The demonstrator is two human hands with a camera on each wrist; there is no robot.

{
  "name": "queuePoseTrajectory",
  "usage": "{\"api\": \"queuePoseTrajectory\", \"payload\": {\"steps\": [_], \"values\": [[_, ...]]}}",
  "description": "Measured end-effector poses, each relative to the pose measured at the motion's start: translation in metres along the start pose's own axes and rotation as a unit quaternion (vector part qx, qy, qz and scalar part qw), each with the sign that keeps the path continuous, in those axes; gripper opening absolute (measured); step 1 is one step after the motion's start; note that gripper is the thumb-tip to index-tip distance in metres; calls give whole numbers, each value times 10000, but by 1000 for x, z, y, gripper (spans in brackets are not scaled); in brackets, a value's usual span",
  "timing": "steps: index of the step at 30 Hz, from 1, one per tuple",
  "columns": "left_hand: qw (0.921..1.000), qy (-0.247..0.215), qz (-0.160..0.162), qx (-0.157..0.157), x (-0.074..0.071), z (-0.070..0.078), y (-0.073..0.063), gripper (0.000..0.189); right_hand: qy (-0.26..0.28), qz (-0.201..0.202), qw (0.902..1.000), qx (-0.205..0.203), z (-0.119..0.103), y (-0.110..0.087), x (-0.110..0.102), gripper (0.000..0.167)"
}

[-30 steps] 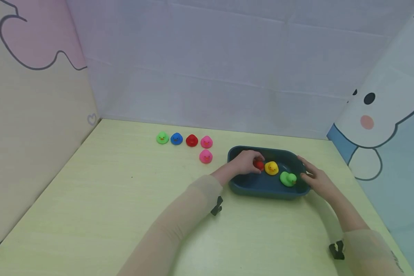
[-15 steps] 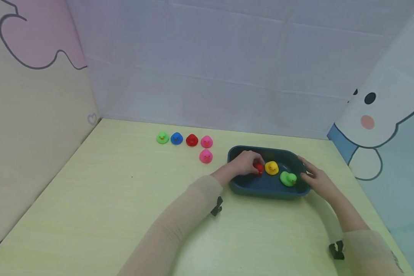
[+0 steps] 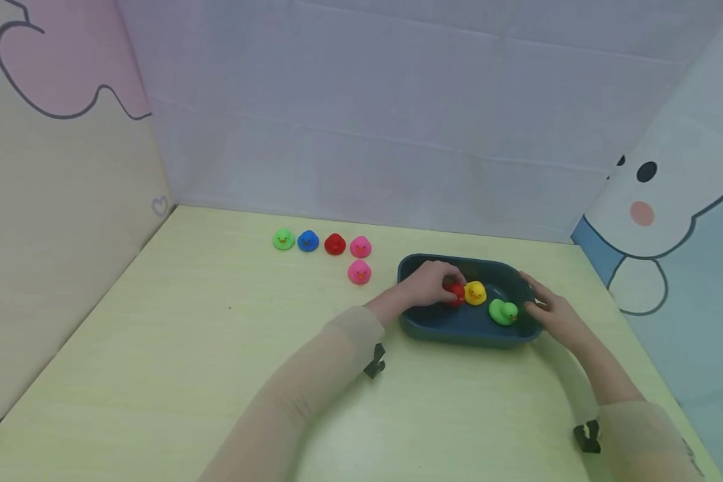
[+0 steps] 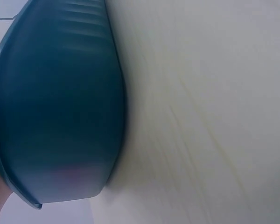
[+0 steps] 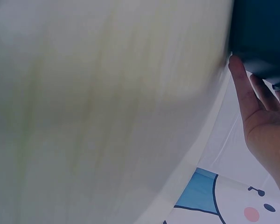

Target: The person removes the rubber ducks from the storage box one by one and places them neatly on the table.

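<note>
My left hand (image 3: 430, 284) reaches over the near left rim of a dark blue-green plastic bin (image 3: 458, 333). Its thumb and fingers grip a red rubber duck (image 3: 456, 295), partly covered by the fingers. Right beside that duck is a yellow rubber duck (image 3: 475, 293); whether they touch is hard to tell. A green rubber duck (image 3: 503, 312) lies at the bin's right end. There my right hand (image 3: 557, 317) holds the end wall, thumb over the rim. In the right wrist view, its fingers (image 5: 245, 88) lie along the outside of the bin (image 5: 261, 37).
Left of the bin on the pale table (image 3: 175, 348) stand a light green duck (image 3: 284, 239), a blue duck (image 3: 308, 241), another red duck (image 3: 335, 244) and a pink duck (image 3: 361, 247). A second pink duck (image 3: 359, 272) sits in front. Cloth-covered walls (image 3: 367, 120) border the table.
My left hand has shifted the held red duck slightly right, closer to the yellow one. The right hand and the bin have stayed in place.
</note>
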State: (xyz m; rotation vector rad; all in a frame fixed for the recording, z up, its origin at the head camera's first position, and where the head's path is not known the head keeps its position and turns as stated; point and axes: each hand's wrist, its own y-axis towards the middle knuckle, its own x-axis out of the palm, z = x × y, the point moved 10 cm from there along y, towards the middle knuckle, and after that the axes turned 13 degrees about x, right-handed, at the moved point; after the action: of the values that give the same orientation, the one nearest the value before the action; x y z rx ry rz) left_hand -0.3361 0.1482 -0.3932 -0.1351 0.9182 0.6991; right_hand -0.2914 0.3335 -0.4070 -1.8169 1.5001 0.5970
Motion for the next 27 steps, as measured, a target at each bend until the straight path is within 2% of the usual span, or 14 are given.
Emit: {"api": "queuePoseTrajectory", "payload": {"steps": [6, 12, 27], "values": [[9999, -111, 126, 42, -8, 6, -4, 28, 13, -9, 10000, -14, -1, 0, 0, 60], [9991, -360, 220, -54, -22, 16, -9, 27, 54, -38, 10000, -19, 0, 0, -1, 60], [9972, -704, 234, 5, -48, 39, -29, 29, 59, -16, 9999, -116, -3, 0, -1, 60]]}}
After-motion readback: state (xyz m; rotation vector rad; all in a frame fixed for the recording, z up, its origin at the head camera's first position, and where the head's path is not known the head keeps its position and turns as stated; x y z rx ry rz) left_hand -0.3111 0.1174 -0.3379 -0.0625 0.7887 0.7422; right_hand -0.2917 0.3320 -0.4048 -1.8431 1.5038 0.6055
